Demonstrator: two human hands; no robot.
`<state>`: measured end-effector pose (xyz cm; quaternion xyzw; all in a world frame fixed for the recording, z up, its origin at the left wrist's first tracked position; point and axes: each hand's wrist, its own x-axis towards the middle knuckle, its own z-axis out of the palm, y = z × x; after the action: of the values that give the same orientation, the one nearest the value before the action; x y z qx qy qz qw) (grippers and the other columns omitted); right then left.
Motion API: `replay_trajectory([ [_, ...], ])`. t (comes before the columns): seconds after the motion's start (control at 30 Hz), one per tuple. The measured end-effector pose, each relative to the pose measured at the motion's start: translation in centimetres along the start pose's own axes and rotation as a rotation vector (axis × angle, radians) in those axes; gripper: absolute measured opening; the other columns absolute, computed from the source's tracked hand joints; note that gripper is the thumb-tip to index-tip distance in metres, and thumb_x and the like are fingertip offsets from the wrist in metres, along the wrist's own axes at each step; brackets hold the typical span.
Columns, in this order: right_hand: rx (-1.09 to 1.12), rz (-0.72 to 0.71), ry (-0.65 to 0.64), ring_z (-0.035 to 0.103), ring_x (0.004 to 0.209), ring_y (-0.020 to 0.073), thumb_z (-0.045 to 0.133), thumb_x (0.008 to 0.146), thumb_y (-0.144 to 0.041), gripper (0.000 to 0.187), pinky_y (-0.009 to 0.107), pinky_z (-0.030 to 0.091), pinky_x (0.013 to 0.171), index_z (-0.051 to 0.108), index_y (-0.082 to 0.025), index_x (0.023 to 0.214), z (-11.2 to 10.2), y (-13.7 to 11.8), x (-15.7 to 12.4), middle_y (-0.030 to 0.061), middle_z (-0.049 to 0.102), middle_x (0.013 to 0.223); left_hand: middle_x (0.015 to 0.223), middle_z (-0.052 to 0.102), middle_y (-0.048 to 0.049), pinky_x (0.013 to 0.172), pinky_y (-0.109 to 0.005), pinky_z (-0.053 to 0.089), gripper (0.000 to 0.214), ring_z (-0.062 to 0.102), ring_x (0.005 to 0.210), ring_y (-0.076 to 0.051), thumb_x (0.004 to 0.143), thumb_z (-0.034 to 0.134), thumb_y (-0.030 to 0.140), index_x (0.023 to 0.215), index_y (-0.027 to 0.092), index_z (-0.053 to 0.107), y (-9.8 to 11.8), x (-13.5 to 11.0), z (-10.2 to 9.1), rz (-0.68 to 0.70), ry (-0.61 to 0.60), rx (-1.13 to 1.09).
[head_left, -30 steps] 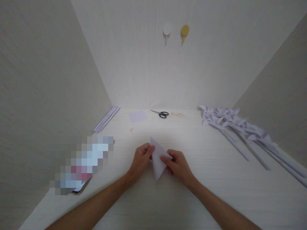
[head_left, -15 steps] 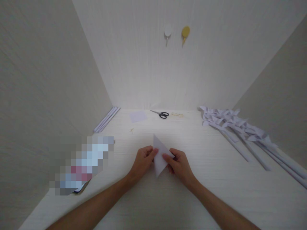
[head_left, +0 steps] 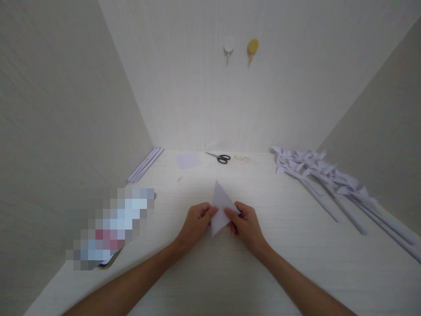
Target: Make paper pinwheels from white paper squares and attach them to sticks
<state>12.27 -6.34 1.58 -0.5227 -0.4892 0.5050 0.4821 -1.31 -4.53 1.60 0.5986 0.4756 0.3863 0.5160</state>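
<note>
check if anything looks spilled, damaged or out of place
Slightly untidy: tiny tan bits lie scattered beside the scissors, and a stray piece sits apart in front of the pale sheet; too small to identify. The held paper shows no clear damage.

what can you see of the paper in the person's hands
The paper is white, thin-looking and triangular; it seems folded, but its layers cannot be made out. One corner points away from the person, another towards them. The left hand pinches its left edge and the right hand its right corner, thumbs on top, apparently above the table.
</note>
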Motion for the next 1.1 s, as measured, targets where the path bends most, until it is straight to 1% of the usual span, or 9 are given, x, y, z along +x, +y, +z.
replay_trajectory([
  [0.2,0.048,-0.051,0.054,0.036,0.027,0.0044,0.052,0.068,-0.036,0.026,0.015,0.025,0.026,0.041,-0.017,0.054,-0.34,0.07,0.22,-0.0074,0.041,0.035,0.053,0.058,-0.0016,0.047,-0.021,0.034,0.03,0.048,0.047,-0.01,0.071,0.044,0.04,0.061,0.013,0.051,0.12,-0.05,0.12,-0.028,-0.113,-0.062],
  [0.43,0.086,-0.046,0.048,0.036,0.027,0.0042,0.053,0.068,-0.036,0.026,0.015,0.026,0.026,0.042,-0.016,0.055,-0.28,0.13,0.36,-0.0076,0.043,0.037,0.051,0.061,-0.0021,0.048,-0.021,0.035,0.03,0.051,0.046,-0.011,0.072,0.043,0.039,0.06,0.013,0.051,0.32,-0.2,0.08,-0.029,-0.076,-0.001],
  [0.6,0.101,-0.068,0.081,0.036,0.027,0.0039,0.053,0.068,-0.036,0.026,0.015,0.025,0.026,0.041,-0.017,0.056,-0.56,0.36,0.64,-0.0074,0.044,0.038,0.053,0.061,-0.0025,0.049,-0.021,0.035,0.029,0.05,0.047,-0.01,0.072,0.044,0.038,0.061,0.013,0.052,0.42,-0.17,-0.01,0.0,-0.121,-0.018],
  [0.73,0.127,-0.083,0.129,0.036,0.027,0.0035,0.053,0.068,-0.036,0.026,0.014,0.025,0.026,0.04,-0.017,0.057,-0.71,0.48,0.85,-0.0072,0.045,0.039,0.051,0.062,-0.0031,0.047,-0.021,0.034,0.027,0.047,0.043,-0.009,0.072,0.044,0.037,0.06,0.013,0.051,0.51,-0.21,0.01,0.007,-0.114,-0.01],
  [0.9,0.12,-0.078,0.112,0.037,0.026,0.0036,0.053,0.068,-0.037,0.026,0.014,0.025,0.026,0.041,-0.016,0.057,-0.56,0.31,0.9,-0.0066,0.046,0.039,0.047,0.06,-0.0024,0.046,-0.022,0.037,0.025,0.051,0.042,-0.011,0.07,0.045,0.036,0.06,0.014,0.049,0.54,-0.22,0.06,-0.031,-0.088,-0.019],
  [0.97,0.115,-0.085,0.118,0.037,0.027,0.0037,0.052,0.068,-0.037,0.026,0.014,0.025,0.026,0.041,-0.016,0.058,-0.56,0.21,0.87,-0.0064,0.047,0.04,0.047,0.06,-0.0018,0.046,-0.022,0.038,0.024,0.051,0.041,-0.011,0.07,0.045,0.035,0.06,0.014,0.049,0.59,-0.18,0.05,-0.044,-0.096,-0.027],
  [1.1,0.107,-0.089,0.146,0.036,0.026,0.0035,0.053,0.068,-0.037,0.026,0.014,0.024,0.026,0.041,-0.016,0.057,-0.71,0.1,0.87,-0.0072,0.045,0.038,0.048,0.061,-0.0027,0.046,-0.021,0.036,0.024,0.05,0.042,-0.01,0.07,0.046,0.035,0.06,0.013,0.051,0.77,-0.13,-0.02,-0.015,-0.122,-0.018],
])
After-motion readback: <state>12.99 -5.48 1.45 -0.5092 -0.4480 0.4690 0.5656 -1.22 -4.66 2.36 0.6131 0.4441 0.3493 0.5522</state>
